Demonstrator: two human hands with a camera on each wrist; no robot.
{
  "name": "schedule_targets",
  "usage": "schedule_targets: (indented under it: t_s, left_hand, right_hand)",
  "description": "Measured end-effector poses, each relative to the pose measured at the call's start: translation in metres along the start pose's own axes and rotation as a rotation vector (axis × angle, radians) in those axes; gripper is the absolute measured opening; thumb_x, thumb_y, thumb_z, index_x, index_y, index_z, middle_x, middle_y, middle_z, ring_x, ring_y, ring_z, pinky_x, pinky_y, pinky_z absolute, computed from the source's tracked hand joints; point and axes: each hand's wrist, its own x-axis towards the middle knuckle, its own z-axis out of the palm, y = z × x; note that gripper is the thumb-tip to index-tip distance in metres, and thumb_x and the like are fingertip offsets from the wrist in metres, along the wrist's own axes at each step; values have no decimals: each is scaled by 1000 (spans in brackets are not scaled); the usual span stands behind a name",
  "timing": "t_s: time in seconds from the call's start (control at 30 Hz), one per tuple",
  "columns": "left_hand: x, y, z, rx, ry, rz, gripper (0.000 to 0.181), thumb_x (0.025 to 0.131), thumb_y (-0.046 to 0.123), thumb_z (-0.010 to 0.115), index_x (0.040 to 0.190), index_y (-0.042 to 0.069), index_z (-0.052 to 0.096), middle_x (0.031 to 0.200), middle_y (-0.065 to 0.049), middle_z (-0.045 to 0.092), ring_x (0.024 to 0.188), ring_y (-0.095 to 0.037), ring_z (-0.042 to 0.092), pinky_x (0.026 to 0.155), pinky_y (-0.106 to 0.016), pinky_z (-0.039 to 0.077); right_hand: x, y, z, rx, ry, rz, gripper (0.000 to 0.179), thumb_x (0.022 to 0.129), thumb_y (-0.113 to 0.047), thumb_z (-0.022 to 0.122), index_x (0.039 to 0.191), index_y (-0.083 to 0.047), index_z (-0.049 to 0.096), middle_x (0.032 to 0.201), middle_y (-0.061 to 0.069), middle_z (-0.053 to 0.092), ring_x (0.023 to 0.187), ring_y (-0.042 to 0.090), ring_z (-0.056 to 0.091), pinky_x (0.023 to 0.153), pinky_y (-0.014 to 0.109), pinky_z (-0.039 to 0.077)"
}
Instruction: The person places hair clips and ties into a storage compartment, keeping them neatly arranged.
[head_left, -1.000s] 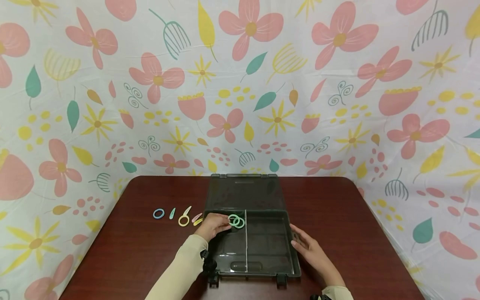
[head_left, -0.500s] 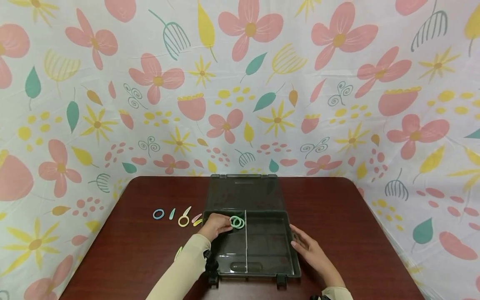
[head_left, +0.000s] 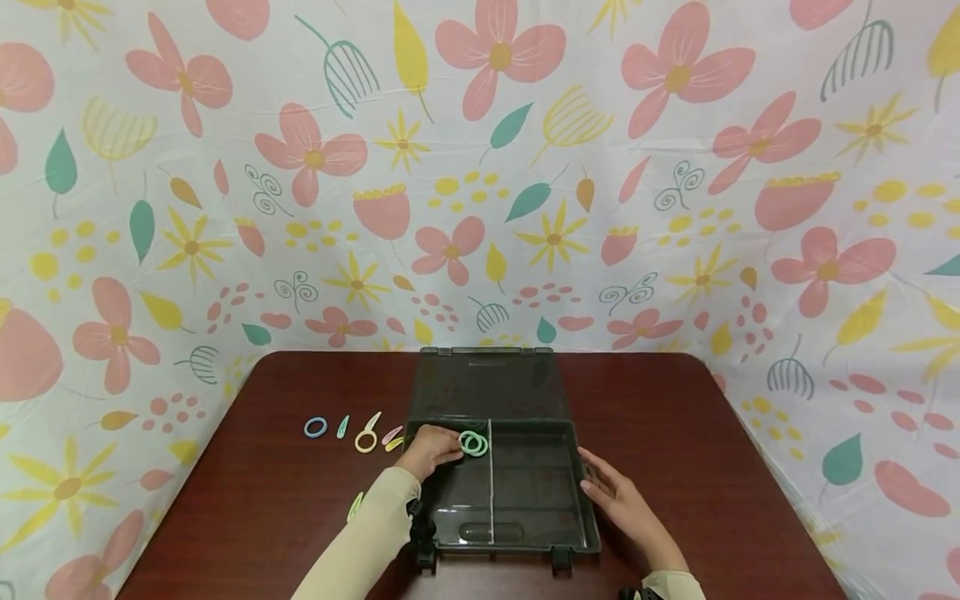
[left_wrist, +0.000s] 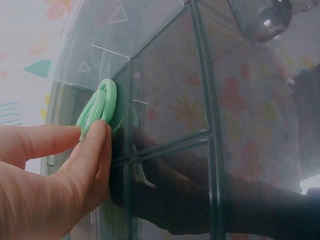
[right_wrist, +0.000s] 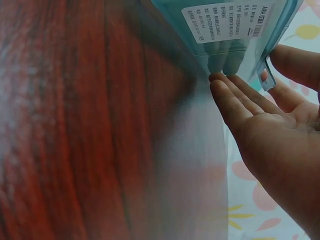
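A dark see-through plastic box (head_left: 536,492) lies with its lid (head_left: 487,383) folded back, a pale divider (head_left: 491,492) splitting it into two compartments. My left hand (head_left: 429,452) reaches into the left compartment's far part. Its thumb and fingertips pinch green hair ties (left_wrist: 104,102), which show as two overlapping rings in the head view and stand close to the box floor in the left wrist view. On the box's right side rests my right hand (head_left: 626,504), fingers extended against the wall, the thumb apart from them near the edge in the right wrist view.
Left of the box on the brown table (head_left: 247,500) lie a blue hair tie (head_left: 307,429), a teal hair clip (head_left: 342,427), a yellow hair tie (head_left: 357,443) and several more clips. A green clip (head_left: 355,505) shows beside my left sleeve. Patterned cloth surrounds the table.
My left hand has moved slightly right and down, bringing the green hair ties nearer the divider, their rings overlapping more. A green clip beside the sleeve has come into view. My right hand stays put.
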Motion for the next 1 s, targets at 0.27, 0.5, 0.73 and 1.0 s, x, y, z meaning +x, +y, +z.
schedule_targets:
  t_s: [0.27, 0.5, 0.73, 1.0]
  left_hand:
    - [-69, 59, 12, 35, 47, -10, 20, 83, -14, 62, 103, -19, 60, 94, -25, 62, 78, -26, 67, 76, -36, 60]
    - [-104, 89, 17, 30, 47, -32, 25, 86, -18, 54, 110, -25, 54, 102, -31, 60, 80, -23, 65, 88, -41, 56]
    - [-109, 95, 16, 47, 55, -24, 28, 86, -18, 54, 114, -22, 55, 100, -27, 60, 84, -24, 65, 89, -39, 55]
    - [-125, 113, 9, 118, 41, 104, 26, 87, -16, 54, 113, -21, 56, 102, -34, 60, 90, -38, 67, 86, -46, 56]
  right_hand:
    - [2, -1, 0, 11, -3, -1, 57, 100, -14, 53, 151, -9, 30, 155, 20, 24, 142, 37, 19, 110, 48, 32]
    - [1, -2, 0, 6, 1, 12, 56, 99, -14, 54, 151, -10, 31, 154, 20, 25, 142, 36, 21, 110, 44, 34]
    - [1, -1, 0, 18, 3, 15, 57, 99, -15, 54, 151, -9, 31, 155, 20, 25, 142, 36, 20, 110, 47, 33]
    - [0, -1, 1, 14, 6, 4, 56, 99, -15, 54, 150, -9, 31, 155, 20, 25, 142, 36, 20, 110, 48, 32]
